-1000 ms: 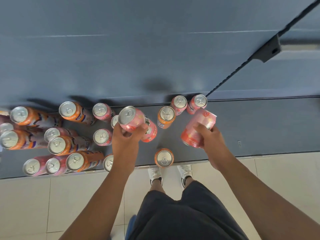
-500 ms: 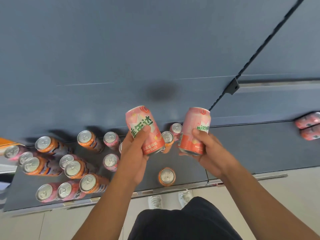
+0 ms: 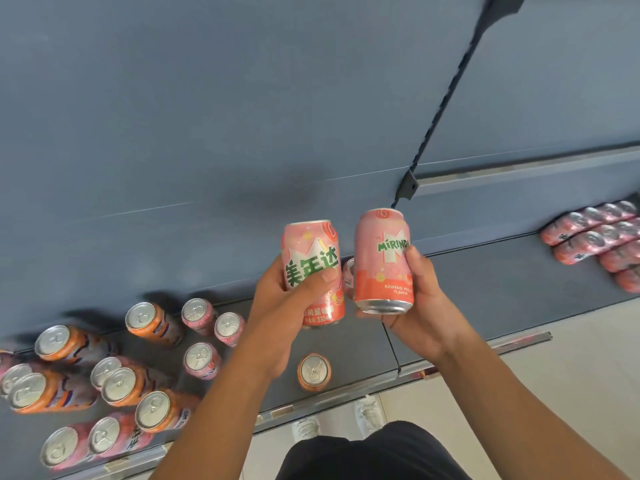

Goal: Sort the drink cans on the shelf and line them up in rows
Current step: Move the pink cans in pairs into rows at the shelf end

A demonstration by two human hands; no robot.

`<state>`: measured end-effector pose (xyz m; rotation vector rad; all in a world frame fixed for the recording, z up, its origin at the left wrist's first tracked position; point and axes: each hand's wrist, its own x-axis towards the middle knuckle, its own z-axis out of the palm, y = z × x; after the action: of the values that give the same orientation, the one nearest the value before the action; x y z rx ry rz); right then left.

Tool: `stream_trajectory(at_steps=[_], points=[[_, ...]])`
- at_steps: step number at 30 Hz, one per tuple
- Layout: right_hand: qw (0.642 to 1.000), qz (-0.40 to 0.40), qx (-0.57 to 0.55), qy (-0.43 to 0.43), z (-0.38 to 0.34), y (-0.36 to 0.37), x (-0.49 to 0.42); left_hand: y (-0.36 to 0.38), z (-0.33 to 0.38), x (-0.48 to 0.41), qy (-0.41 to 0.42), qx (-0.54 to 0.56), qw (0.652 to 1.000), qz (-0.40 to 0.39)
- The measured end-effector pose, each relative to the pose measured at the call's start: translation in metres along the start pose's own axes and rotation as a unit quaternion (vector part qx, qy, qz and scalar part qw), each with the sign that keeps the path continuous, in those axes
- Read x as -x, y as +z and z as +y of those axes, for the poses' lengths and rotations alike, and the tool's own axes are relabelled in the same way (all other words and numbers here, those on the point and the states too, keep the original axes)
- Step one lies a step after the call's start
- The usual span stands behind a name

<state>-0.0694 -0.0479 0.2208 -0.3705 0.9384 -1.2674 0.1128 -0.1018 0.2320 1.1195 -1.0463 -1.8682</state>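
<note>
My left hand grips a pink can with green Chinese lettering, held upright above the grey shelf. My right hand grips a second pink can marked Mirinda, close beside the first. Several orange and pink cans stand mixed at the lower left, among them an orange can and a pink can. A lone orange can stands near the shelf's front edge below my left hand. Rows of pink cans are lined up at the far right.
The blue back panel rises behind the shelf, with a slotted upright and bracket between two bays. The shelf's front rail borders a tiled floor. My shoes and dark shorts show at the bottom.
Both hands have lifted their pink cans up off the shelf and brought them close together. The view has swung right, bringing the rows of pink cans into sight.
</note>
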Motion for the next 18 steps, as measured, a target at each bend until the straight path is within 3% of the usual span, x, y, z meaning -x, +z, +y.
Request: stream_trajectory(at_steps=[2,9,14,18], points=[[1.0,-0.014,-0.002,-0.018,-0.005,-0.003,0.004,0.013,0.003,0.0,0.008,-0.019,1.0,-0.02],[0.996,0.047,-0.064,-0.049,-0.032,-0.035,0.033,0.068,0.01,0.002,0.019,-0.062,0.996,-0.064],[0.986,0.141,-0.071,-0.043,-0.063,-0.078,0.072,0.129,0.002,0.008,0.017,-0.092,0.992,-0.083],[0.965,0.178,-0.184,-0.058,-0.088,-0.127,0.113,0.197,-0.022,0.016,0.023,-0.123,0.987,-0.1]])
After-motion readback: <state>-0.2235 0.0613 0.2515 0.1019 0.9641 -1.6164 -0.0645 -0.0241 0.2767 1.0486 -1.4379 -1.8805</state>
